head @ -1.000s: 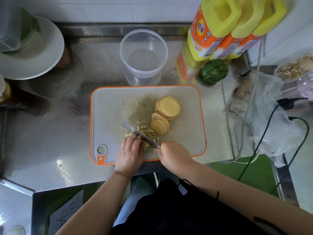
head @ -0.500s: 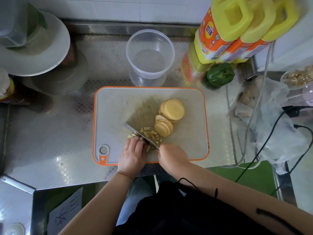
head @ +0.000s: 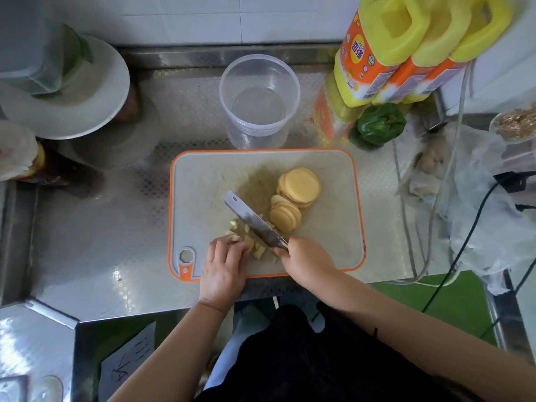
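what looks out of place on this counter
Nothing is spilled. The oddest thing is the cables trailing over the counter's right end, beside the cutting board where the right hand works a knife and the left hand steadies potato pieces.

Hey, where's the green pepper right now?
In the head view, the green pepper sits upper right on the steel counter, just beyond the cutting board's far right corner, beside the yellow-capped bottles.

White tiled wall (head: pixel 203 13) behind a steel counter (head: pixel 87 242); floor (head: pixel 464 300) seemingly green.

Pale yellow potato slices (head: pixel 300 184), orange-rimmed grey board (head: pixel 203 181).
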Demonstrator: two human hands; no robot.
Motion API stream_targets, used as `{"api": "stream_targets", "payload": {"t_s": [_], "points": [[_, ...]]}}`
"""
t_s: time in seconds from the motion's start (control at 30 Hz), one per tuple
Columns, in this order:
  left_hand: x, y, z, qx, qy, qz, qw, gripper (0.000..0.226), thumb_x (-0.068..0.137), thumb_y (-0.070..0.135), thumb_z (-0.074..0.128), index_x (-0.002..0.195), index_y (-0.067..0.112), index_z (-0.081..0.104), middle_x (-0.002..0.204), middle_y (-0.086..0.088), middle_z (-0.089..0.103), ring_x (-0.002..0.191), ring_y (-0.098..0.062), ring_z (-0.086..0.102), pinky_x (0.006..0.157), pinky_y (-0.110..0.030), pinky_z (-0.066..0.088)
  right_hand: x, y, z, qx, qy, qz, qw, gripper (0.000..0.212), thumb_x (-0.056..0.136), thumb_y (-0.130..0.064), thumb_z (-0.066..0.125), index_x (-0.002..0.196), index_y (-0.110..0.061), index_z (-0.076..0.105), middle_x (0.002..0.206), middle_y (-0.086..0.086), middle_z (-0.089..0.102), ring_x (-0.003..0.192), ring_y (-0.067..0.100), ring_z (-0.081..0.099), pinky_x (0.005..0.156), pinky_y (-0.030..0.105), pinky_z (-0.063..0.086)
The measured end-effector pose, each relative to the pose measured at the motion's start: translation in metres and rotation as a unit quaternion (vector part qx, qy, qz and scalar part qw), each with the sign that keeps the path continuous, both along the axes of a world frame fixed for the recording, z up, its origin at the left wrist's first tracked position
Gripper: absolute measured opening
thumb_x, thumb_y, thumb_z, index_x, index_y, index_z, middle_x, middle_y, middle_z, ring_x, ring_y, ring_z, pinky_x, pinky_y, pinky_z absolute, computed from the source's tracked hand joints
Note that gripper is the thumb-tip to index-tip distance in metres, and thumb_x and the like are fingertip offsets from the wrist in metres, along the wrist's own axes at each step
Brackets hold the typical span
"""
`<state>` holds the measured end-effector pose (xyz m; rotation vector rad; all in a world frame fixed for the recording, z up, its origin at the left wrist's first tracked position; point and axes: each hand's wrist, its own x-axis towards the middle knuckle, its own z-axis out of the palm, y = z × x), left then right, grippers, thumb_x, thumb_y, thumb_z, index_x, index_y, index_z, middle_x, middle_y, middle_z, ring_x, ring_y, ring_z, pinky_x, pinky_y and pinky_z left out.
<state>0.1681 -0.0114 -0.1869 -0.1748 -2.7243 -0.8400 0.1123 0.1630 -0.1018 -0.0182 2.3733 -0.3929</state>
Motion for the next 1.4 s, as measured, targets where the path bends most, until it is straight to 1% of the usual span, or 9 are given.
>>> {"api": "stream_targets", "payload": {"t_s": [0.13,0.3,0.47,0.57,0.73,0.8,0.93,1.03,1.4], "points": [[0.0,-0.011,0.006,0.014,-0.045,0.047,0.998,0.014,0.095,0.017,0.051,0.097,0.006,0.06,0.102,-0.014,0.059,0.097,-0.031,0.054,0.087,-0.035,0.044,0.003,0.005,0.005,0.005,0.009,0.024,1.0,0.036,0.1,-0.043,0.04,0.097,-0.01,0.054,0.078,0.001,0.049,0.077,0.024,0.054,0.063,0.029,0.037],[-0.014,-0.012,0.02,0.029,-0.091,0.028,0.995,0.021,0.094,0.026,0.052,0.081,0.009,0.053,0.08,-0.004,0.058,0.077,-0.027,0.053,0.069,-0.039,0.047,0.005,0.007,0.006,0.007,0.03,0.045,0.999,0.039,0.1,-0.042,0.04,0.071,-0.017,0.034,0.063,-0.005,0.035,0.07,0.02,0.046,0.052,0.027,0.029],[-0.023,-0.012,0.031,0.061,-0.16,0.049,0.984,0.024,0.091,0.017,0.067,0.079,0.014,0.046,0.068,0.003,0.048,0.064,-0.025,0.048,0.065,-0.039,0.045,0.006,0.007,0.006,-0.005,0.028,0.042,0.999,0.032,0.1,-0.043,0.039,0.082,-0.016,0.04,0.064,-0.006,0.036,0.07,0.02,0.047,0.06,0.03,0.033],[-0.026,-0.013,0.035,0.091,-0.195,0.071,0.974,0.025,0.089,0.018,0.073,0.085,0.015,0.049,0.074,0.006,0.048,0.072,-0.022,0.047,0.068,-0.038,0.043,0.007,0.008,0.007,-0.005,0.036,0.044,0.998,0.031,0.1,-0.043,0.039,0.084,-0.017,0.043,0.065,-0.005,0.038,0.07,0.02,0.048,0.06,0.03,0.035],[-0.021,-0.012,0.029,-0.014,-0.213,0.147,0.966,0.03,0.093,0.031,0.067,0.115,0.011,0.062,0.11,-0.008,0.06,0.103,-0.031,0.051,0.083,-0.046,0.044,0.009,0.009,0.008,-0.008,0.044,0.041,0.998,0.031,0.1,-0.043,0.039,0.085,-0.017,0.045,0.072,-0.001,0.046,0.07,0.019,0.049,0.06,0.029,0.036],[-0.018,-0.009,0.028,-0.015,-0.235,0.147,0.961,0.026,0.095,0.024,0.062,0.119,0.013,0.064,0.117,-0.009,0.059,0.108,-0.033,0.05,0.088,-0.048,0.043,0.011,0.01,0.008,-0.004,0.051,0.043,0.998,0.031,0.1,-0.044,0.039,0.087,-0.016,0.048,0.074,-0.001,0.048,0.069,0.018,0.049,0.059,0.029,0.035],[-0.02,-0.009,0.026,0.012,-0.218,0.092,0.971,0.023,0.092,0.006,0.061,0.115,0.01,0.067,0.114,-0.008,0.065,0.106,-0.033,0.052,0.088,-0.051,0.049,0.013,0.013,0.007,-0.007,0.057,0.039,0.998,0.032,0.1,-0.043,0.04,0.09,-0.014,0.05,0.073,-0.001,0.05,0.067,0.018,0.049,0.058,0.029,0.035],[-0.025,-0.008,0.028,0.041,-0.21,0.065,0.975,0.025,0.092,0.002,0.059,0.115,0.011,0.066,0.111,-0.004,0.067,0.106,-0.029,0.053,0.088,-0.045,0.048,0.014,0.014,0.006,-0.011,0.058,0.022,0.998,0.031,0.1,-0.043,0.04,0.092,-0.014,0.051,0.074,-0.001,0.05,0.068,0.018,0.05,0.059,0.029,0.037],[-0.027,-0.005,0.034,0.104,-0.196,0.043,0.974,0.015,0.098,0.015,0.055,0.109,0.015,0.065,0.106,0.005,0.066,0.109,-0.014,0.051,0.092,-0.034,0.046,0.019,0.015,0.007,-0.021,0.062,0.015,0.998,0.028,0.1,-0.041,0.039,0.09,-0.016,0.045,0.074,-0.001,0.051,0.068,0.019,0.052,0.058,0.031,0.04]]}}
